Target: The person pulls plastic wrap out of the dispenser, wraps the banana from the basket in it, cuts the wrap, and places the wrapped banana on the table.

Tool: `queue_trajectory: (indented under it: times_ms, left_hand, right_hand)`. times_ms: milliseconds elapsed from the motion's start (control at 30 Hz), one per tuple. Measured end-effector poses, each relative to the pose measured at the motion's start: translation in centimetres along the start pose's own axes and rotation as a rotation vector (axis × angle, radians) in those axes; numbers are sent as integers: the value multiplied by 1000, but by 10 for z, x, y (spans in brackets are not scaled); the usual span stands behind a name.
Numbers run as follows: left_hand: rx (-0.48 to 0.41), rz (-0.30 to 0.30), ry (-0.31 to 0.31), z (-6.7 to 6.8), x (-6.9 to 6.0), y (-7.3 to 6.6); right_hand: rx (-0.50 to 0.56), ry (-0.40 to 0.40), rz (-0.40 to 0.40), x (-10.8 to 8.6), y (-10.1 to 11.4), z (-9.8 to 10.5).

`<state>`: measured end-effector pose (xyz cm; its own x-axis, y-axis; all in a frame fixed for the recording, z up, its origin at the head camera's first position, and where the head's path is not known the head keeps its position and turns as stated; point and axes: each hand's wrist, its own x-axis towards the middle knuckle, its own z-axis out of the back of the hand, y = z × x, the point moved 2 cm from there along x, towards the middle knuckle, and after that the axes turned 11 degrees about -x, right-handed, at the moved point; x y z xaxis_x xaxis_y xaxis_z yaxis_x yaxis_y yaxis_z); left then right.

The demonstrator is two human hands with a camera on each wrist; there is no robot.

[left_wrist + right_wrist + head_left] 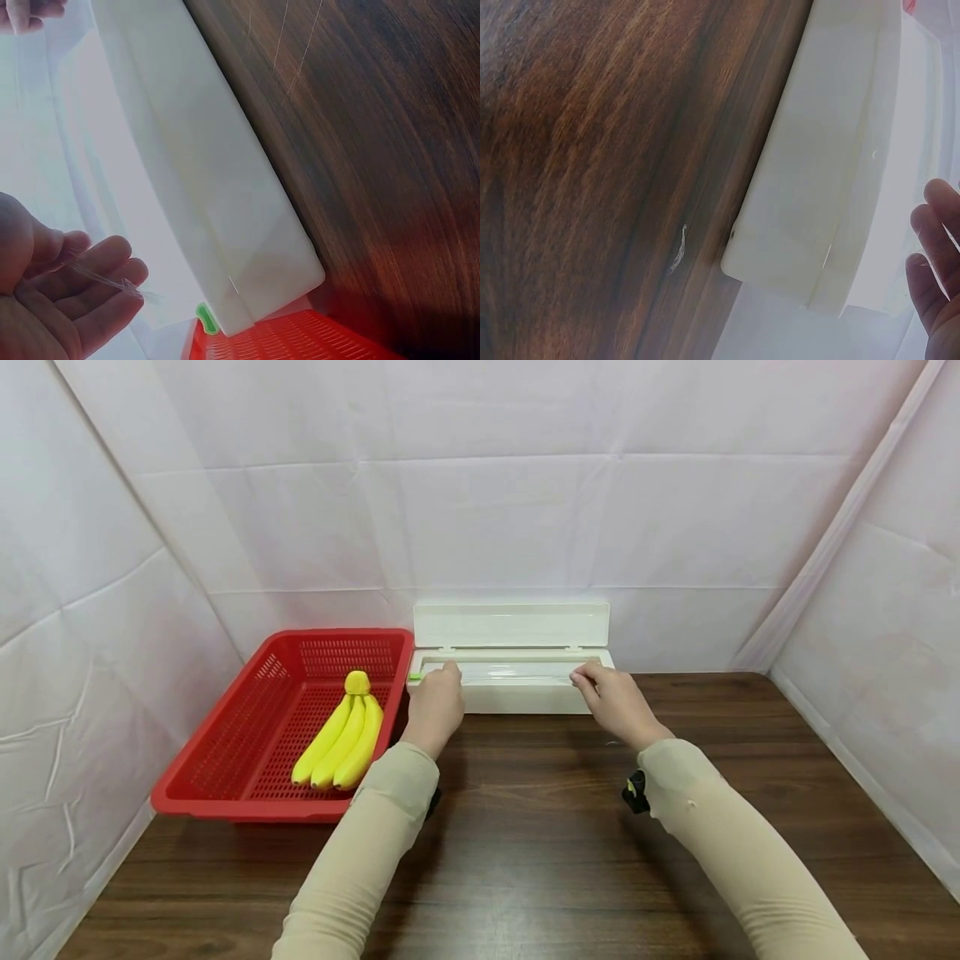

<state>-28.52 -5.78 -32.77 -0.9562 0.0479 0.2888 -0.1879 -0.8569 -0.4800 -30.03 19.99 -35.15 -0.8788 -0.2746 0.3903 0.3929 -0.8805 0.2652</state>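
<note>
A white cling film dispenser [525,700] stands at the back of the table with its lid raised. Clear cling film [105,280] stretches over its open top between both hands. My left hand [437,706] pinches the film near the dispenser's left end, where the left wrist view shows a gathered strand between thumb and fingers. At the right end, my right hand [618,702] pinches the film's other side with thumb and forefinger; its thumb is out of the right wrist view. A green slider [206,319] sits at the dispenser's left end.
Left of the dispenser, a red plastic basket [210,808] holds a bunch of yellow bananas [345,739]. A small whitish scrap [678,251] lies on the dark wooden table [517,827] near the dispenser's right end. White cloth walls [487,527] enclose the back and sides.
</note>
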Motion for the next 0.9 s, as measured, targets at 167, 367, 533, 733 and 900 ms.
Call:
queue_trajectory:
  times_ms: [167,367,533,733,900]
  left_hand:
    - [7,-17,-8,1,-2,-1]
    - [-5,3,9,1,-3,-1]
    - [-10,3,14,1,-5,0]
    - [4,-15,-3,4,-9,0]
    - [35,-36,-19,4,-12,0]
  right_hand:
    - [3,4,-1,-2,-1,0]
    - [7,4,3,-3,-2,0]
    - [2,5,7,-3,-2,0]
    - [1,17,4,-5,-1,2]
    - [-5,19,6,-7,1,4]
